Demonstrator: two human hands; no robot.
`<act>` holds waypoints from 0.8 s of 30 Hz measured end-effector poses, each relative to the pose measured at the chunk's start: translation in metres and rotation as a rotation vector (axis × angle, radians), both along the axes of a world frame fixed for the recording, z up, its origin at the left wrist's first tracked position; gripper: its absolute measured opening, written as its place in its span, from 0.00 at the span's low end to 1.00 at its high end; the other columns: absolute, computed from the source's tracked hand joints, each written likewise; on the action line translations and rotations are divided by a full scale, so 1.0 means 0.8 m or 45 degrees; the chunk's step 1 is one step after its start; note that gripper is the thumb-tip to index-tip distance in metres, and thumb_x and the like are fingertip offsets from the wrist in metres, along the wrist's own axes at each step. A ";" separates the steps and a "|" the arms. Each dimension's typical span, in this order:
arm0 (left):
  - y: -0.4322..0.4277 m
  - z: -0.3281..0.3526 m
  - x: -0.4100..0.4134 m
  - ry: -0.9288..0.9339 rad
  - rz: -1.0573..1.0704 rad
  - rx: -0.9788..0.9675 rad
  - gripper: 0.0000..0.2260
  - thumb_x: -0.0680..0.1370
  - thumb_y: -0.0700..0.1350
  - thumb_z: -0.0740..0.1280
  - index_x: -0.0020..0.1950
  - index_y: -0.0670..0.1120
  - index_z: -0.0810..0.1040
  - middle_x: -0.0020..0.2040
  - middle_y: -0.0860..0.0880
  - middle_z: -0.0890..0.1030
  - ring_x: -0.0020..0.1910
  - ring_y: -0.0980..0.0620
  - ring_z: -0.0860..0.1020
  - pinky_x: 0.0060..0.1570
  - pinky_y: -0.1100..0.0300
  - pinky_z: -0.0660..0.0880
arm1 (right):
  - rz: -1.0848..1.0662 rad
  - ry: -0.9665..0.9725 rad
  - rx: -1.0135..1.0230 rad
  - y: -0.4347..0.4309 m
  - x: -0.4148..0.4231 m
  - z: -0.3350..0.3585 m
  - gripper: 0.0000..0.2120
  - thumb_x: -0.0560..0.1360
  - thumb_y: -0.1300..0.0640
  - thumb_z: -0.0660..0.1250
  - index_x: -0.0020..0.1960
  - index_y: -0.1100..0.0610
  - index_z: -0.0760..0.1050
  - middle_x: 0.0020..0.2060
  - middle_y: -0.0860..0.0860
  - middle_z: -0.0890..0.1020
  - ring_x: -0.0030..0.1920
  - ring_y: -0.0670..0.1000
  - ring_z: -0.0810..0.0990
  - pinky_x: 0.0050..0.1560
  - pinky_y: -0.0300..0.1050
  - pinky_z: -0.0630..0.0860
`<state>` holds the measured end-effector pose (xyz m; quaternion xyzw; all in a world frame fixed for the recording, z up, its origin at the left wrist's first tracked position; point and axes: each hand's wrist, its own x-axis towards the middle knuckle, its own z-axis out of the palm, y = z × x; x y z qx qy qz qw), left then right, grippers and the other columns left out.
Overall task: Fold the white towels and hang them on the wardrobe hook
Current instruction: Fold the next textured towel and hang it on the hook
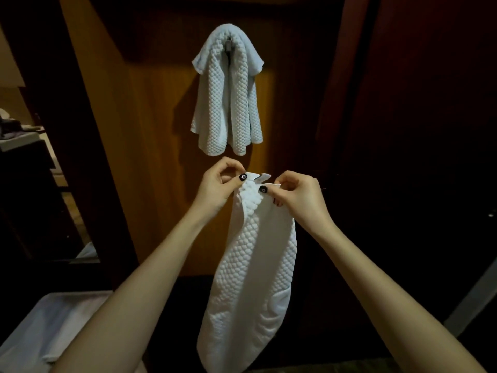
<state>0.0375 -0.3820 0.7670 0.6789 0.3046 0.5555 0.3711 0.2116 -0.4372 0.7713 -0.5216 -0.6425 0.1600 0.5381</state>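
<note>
On hook [228, 47]: hung towel [236, 109]; held towel [255, 265] below.

Room was dim on my feed. I noted wooden wardrobe panel [150, 130] lit warm orange at centre, dark reddish panel [403, 103] right, cluttered counter [18, 141] far left, pale surface [53, 327] lower-left corner.

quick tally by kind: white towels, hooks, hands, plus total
white towels: 2 (hung towel, held towel)
hooks: 1 (hook)
hands: 2 (left hand, right hand, both pinching the held towel's top edge)
total: 5
not counted: white fabric at lower left, cannot tell if it is a towel
</note>
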 end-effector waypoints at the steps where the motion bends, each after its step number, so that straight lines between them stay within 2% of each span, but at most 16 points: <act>1: -0.002 0.001 -0.002 0.017 -0.004 0.004 0.10 0.75 0.31 0.67 0.45 0.47 0.77 0.37 0.53 0.80 0.34 0.63 0.77 0.35 0.70 0.72 | 0.003 0.023 0.009 0.000 -0.001 0.000 0.11 0.70 0.55 0.76 0.36 0.59 0.78 0.25 0.51 0.80 0.29 0.45 0.78 0.34 0.38 0.72; 3: -0.006 0.000 -0.004 0.019 -0.012 -0.048 0.07 0.75 0.32 0.67 0.44 0.44 0.79 0.37 0.54 0.82 0.35 0.61 0.78 0.37 0.69 0.74 | 0.030 0.059 0.027 0.001 -0.004 0.001 0.10 0.71 0.55 0.76 0.35 0.57 0.78 0.24 0.49 0.79 0.28 0.44 0.77 0.34 0.36 0.72; 5: -0.011 -0.003 -0.007 0.032 -0.005 -0.096 0.05 0.75 0.33 0.68 0.46 0.42 0.80 0.39 0.49 0.83 0.38 0.58 0.80 0.40 0.65 0.77 | 0.069 0.073 0.042 0.000 -0.008 0.001 0.10 0.71 0.55 0.76 0.35 0.56 0.78 0.24 0.49 0.79 0.29 0.44 0.78 0.34 0.35 0.72; 10: -0.017 -0.013 -0.015 0.009 0.001 -0.167 0.05 0.75 0.34 0.68 0.47 0.42 0.81 0.40 0.42 0.83 0.39 0.49 0.80 0.40 0.59 0.76 | 0.089 0.072 0.066 0.000 -0.009 0.008 0.10 0.72 0.55 0.75 0.35 0.56 0.77 0.25 0.49 0.79 0.29 0.45 0.78 0.34 0.40 0.74; 14: -0.026 -0.009 -0.011 -0.076 -0.107 -0.242 0.06 0.77 0.36 0.66 0.47 0.44 0.81 0.38 0.50 0.84 0.39 0.55 0.82 0.39 0.65 0.78 | 0.034 -0.030 0.078 0.002 -0.010 0.016 0.10 0.72 0.56 0.74 0.36 0.59 0.79 0.27 0.51 0.80 0.29 0.44 0.78 0.32 0.38 0.74; 19: -0.030 -0.007 -0.012 -0.191 -0.195 -0.303 0.08 0.79 0.35 0.62 0.49 0.41 0.81 0.39 0.49 0.84 0.39 0.55 0.82 0.38 0.66 0.77 | 0.005 -0.034 0.103 -0.001 -0.012 0.013 0.10 0.73 0.58 0.73 0.35 0.60 0.78 0.26 0.54 0.80 0.28 0.44 0.76 0.30 0.37 0.71; 24: -0.037 -0.003 -0.013 -0.264 -0.276 -0.351 0.06 0.78 0.40 0.65 0.50 0.40 0.81 0.44 0.45 0.84 0.44 0.53 0.82 0.43 0.63 0.78 | -0.029 -0.058 0.137 -0.009 -0.014 0.018 0.09 0.72 0.59 0.73 0.35 0.60 0.78 0.27 0.55 0.79 0.28 0.43 0.75 0.29 0.36 0.70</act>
